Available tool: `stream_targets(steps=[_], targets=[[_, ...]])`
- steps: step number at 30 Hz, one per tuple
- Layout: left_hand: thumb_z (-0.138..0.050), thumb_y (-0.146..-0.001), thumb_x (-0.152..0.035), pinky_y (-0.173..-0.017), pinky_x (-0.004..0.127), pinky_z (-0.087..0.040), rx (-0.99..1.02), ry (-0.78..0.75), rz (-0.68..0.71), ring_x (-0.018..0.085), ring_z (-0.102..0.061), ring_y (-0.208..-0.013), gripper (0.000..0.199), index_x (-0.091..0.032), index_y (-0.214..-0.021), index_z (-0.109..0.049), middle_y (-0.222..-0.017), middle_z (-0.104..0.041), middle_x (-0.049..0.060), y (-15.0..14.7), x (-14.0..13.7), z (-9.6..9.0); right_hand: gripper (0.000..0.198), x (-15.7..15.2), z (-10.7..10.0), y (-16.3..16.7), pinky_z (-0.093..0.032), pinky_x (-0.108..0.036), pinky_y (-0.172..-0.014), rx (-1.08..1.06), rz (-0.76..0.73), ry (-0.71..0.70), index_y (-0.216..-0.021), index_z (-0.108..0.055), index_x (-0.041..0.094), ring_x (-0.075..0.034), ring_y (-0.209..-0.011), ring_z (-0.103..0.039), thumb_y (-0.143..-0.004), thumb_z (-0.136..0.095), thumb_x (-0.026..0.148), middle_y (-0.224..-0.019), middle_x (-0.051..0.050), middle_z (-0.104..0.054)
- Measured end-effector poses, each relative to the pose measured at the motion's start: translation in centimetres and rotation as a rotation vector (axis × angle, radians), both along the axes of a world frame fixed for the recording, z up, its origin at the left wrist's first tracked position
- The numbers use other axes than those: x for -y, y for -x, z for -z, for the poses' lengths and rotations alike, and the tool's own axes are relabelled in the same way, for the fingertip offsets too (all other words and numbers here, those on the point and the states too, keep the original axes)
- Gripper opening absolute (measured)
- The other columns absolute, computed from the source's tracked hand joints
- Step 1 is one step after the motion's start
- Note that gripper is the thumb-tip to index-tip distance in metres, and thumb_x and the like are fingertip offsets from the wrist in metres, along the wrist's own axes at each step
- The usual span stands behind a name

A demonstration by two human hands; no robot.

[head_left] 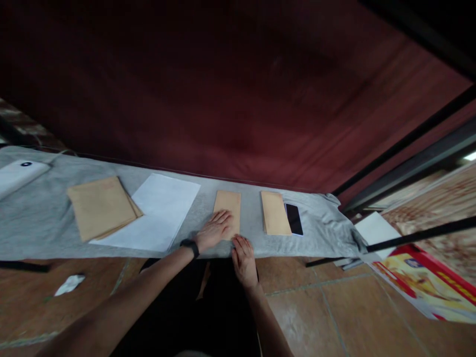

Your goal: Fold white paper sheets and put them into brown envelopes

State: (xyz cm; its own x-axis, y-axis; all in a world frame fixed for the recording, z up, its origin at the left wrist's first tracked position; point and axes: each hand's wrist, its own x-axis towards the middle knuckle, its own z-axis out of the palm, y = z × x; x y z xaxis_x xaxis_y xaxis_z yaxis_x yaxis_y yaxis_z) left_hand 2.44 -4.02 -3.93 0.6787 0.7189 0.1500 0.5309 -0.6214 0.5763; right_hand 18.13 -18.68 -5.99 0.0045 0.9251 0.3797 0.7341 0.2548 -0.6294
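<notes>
A brown paper envelope [227, 199] lies upright on the grey cloth, directly in front of me. My left hand [214, 228], with a dark band at the wrist, rests flat across its lower left part, fingers stretched out. At the lower right corner of the envelope is my right hand [243, 258], its fingers held close together and lightly bent at the edge. Whether those fingertips pinch the paper or only press on it is hard to see. To the right lies a short stack of similar brown envelopes [275, 213].
Beside that stack is a black phone [294, 219]. Leftward, larger brown envelopes [99, 206] overlap white paper sheets [163, 210]; a white device [20, 177] sits at the far left. A dark red curtain [223, 109] hangs behind the narrow cloth-covered table [314, 248]. A printed box [427, 282] is right.
</notes>
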Motion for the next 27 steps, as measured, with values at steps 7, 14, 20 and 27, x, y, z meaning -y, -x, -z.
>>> stream_targets(steps=[7,14,20,27], targets=[[-0.039,-0.099,-0.036,-0.123,0.043,-0.008,-0.122,-0.101,0.039,0.023,-0.026,-0.15,0.051,-0.021,-0.146,-0.047,-0.158,-0.041,0.007,-3.3,-6.2,0.7,0.046,-0.3,-0.3,0.3,-0.035,-0.056,-0.117,-0.05,0.031,-0.014,-0.141,-0.055,0.027,-0.026,-0.133,-0.052,-0.098,-0.046,0.016,-0.142,-0.009,-0.059],[-0.039,-0.098,-0.032,-0.123,0.044,-0.007,-0.113,-0.156,-0.045,0.022,-0.026,-0.15,0.053,-0.023,-0.15,-0.042,-0.158,-0.04,0.007,-5.9,-8.6,1.3,0.049,-0.4,-0.4,0.1,-0.034,-0.054,-0.119,-0.06,0.025,0.016,-0.144,-0.052,0.029,-0.025,-0.134,-0.051,-0.097,-0.048,0.017,-0.145,-0.007,-0.056],[-0.04,-0.097,-0.034,-0.124,0.039,-0.005,-0.089,-0.082,0.06,0.019,-0.026,-0.15,0.053,-0.02,-0.148,-0.045,-0.159,-0.04,0.007,-5.0,-7.1,1.2,0.048,-0.4,-0.1,0.2,-0.035,-0.054,-0.117,-0.047,0.034,0.005,-0.143,-0.053,0.028,-0.025,-0.134,-0.051,-0.097,-0.046,0.016,-0.143,-0.008,-0.057],[-0.043,-0.097,-0.036,-0.124,0.034,-0.006,-0.036,0.05,0.153,0.015,-0.026,-0.15,0.053,-0.022,-0.149,-0.044,-0.16,-0.037,0.005,-3.0,-4.3,0.6,0.045,-0.4,0.0,0.2,-0.036,-0.052,-0.117,-0.041,0.034,-0.028,-0.14,-0.055,0.026,-0.023,-0.132,-0.052,-0.097,-0.046,0.016,-0.139,-0.008,-0.06]])
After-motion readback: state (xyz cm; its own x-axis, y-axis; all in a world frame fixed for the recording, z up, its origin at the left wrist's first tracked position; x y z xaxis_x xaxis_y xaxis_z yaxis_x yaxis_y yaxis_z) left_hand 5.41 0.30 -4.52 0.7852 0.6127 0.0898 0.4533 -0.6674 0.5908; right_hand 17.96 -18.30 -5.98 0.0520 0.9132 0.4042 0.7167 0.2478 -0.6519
